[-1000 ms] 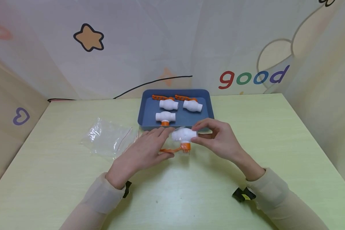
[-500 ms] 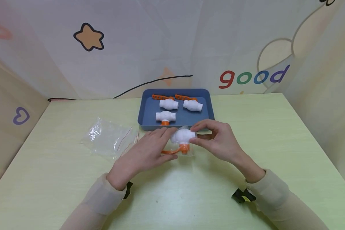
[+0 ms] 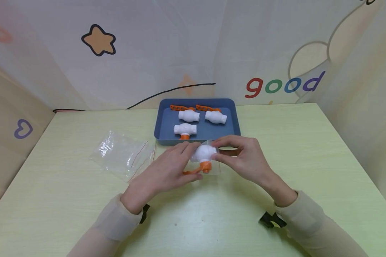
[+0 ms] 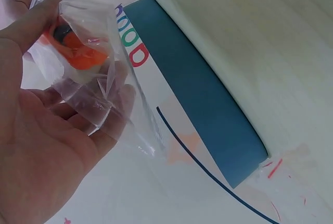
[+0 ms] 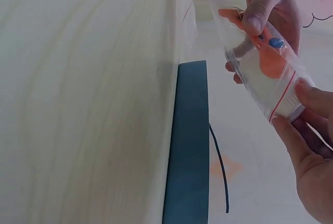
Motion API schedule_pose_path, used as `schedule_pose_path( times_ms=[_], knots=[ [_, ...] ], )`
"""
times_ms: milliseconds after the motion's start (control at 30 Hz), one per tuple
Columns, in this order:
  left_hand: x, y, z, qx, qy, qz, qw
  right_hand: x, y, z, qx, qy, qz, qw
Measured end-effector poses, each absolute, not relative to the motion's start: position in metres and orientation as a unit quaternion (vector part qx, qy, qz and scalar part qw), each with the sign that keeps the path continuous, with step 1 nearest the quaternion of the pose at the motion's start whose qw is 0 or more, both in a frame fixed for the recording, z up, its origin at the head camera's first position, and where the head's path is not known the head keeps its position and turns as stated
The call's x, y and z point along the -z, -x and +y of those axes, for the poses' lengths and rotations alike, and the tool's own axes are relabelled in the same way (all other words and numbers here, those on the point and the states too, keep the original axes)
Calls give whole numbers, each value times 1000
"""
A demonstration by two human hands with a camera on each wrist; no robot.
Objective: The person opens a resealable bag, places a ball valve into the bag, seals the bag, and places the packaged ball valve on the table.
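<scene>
A white ball valve (image 3: 204,152) with an orange handle (image 3: 193,171) sits inside a clear zip bag (image 5: 244,73), held up between both hands in front of the tray. My left hand (image 3: 167,166) holds the bag from the left, its thumb on the handle side and fingers behind, as the left wrist view (image 4: 47,146) shows. At the bag's mouth, beside the red zip line (image 5: 282,96), my right hand (image 3: 244,157) pinches the valve's right end between thumb and fingers. Part of the handle is hidden behind the left hand.
Behind the hands stands a blue-grey tray (image 3: 165,139) with three more white valves (image 3: 185,129) with orange handles. Flat clear bags (image 3: 119,153) lie on the pale table (image 3: 276,142) at left. A printed curtain (image 3: 164,46) hangs along the back.
The valve and my right hand have shifted slightly left. The bag's edge now reaches farther right around the valve, covering more of its white end. My left hand has edged slightly right.
</scene>
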State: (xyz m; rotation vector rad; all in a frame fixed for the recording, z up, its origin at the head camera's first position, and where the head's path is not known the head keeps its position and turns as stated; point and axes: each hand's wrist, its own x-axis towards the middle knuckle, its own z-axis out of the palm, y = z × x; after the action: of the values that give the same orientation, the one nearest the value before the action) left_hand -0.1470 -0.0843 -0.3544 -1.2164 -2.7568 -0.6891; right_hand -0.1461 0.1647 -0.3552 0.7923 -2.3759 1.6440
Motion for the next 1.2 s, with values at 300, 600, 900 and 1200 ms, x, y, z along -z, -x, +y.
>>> schedule_pose_path(
  times_ms=[300, 600, 900, 1200],
  knots=[
    [355, 144, -80, 283, 383, -879, -3, 354, 142, 161, -570, -256, -777, 72],
    [358, 143, -78, 300, 396, -867, 31, 353, 142, 161, -591, -249, -764, 68],
    [359, 142, -76, 297, 393, -869, 42, 355, 144, 163, -591, -264, -759, 71],
    [360, 139, -72, 328, 373, -868, 3, 352, 138, 159, -559, -248, -786, 85]
  ],
)
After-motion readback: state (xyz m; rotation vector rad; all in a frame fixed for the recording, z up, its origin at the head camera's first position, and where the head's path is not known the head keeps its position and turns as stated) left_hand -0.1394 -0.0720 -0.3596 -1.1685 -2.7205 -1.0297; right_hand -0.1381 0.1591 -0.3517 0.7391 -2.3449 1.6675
